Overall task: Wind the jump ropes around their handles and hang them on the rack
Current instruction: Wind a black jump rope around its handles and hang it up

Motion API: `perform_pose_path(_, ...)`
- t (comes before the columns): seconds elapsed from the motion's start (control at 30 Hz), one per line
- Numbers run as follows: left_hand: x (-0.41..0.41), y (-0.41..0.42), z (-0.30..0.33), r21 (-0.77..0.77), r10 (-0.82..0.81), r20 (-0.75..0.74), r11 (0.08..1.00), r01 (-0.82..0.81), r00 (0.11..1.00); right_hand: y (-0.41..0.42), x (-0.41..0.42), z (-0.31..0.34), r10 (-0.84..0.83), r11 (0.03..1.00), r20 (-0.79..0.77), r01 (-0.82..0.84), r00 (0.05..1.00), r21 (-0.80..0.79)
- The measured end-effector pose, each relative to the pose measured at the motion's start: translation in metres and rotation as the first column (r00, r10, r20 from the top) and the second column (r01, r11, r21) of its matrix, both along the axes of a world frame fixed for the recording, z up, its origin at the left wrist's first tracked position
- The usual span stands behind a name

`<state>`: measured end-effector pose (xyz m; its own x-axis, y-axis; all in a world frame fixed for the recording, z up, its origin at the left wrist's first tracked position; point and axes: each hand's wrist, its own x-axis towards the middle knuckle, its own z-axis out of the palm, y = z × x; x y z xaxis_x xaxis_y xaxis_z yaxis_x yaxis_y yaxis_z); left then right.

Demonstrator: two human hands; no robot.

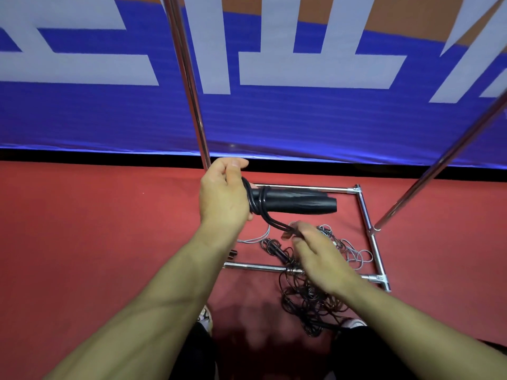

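Red floor, blue banner behind. Black jump-rope handles are gripped by the left hand, long axis horizontal, butt ends pointing right; black cord is pinched by the right hand.

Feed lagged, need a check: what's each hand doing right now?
Left hand: grips the black handles, cord partly wound on.
Right hand: pinches the black cord running off the handles.

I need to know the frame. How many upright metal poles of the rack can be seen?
2. One upright pole rises behind the left hand; the other slants up at the right, from the base bar. Others may lie outside the view.
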<state>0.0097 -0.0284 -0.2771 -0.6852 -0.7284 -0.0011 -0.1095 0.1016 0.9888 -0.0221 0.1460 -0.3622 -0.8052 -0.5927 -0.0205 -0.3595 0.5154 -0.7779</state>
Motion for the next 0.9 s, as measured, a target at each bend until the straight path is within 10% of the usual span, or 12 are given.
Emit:
perform_pose_path(0.4, 0.016, 0.02, -0.021, -0.343, -0.407, 0.34, 0.786, 0.515, 0.848, 0.013, -0.033, 0.043, -0.205, 0.948, -0.204, 0.142, 0.957, -0.286)
perform_pose_path(0.7, -0.001, 0.016, -0.037, -0.433, -0.164, 0.424, 0.827, 0.359, 0.89, 0.017, -0.015, 0.057, -0.062, 0.978, -0.435, -0.033, 0.898, -0.207)
perform_pose_path(0.9, -0.007, 0.01, -0.033, -0.412, 0.008, 0.18, 0.909, 0.068, 0.984, 0.013, 0.019, 0.04, 0.16, 0.979, -0.479, -0.2, 0.863, -0.034)
